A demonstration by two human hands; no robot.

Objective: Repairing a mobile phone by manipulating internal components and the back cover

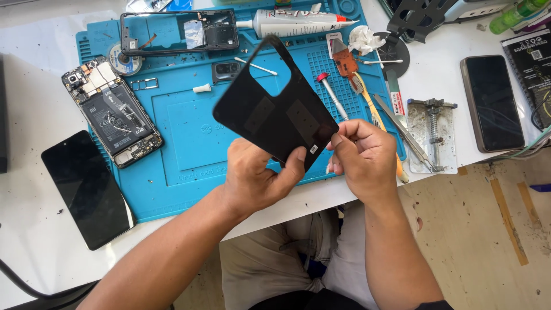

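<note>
Two hands, left hand (255, 178) and right hand (361, 152), pinch the lower edge of a black plastic phone back cover (272, 106), tilted above a blue silicone repair mat (189, 143).

Dark phone screen (86, 189) left of mat, black-screened phone (492, 103) right, white glue tube (293, 22) top

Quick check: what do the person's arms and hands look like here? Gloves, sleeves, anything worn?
No gloves: left hand and right hand are bare. No rings, watch or wristband visible. Both forearms are uncovered up to the frame edge, apart from a dark sleeve edge on the right arm near the elbow.
</note>
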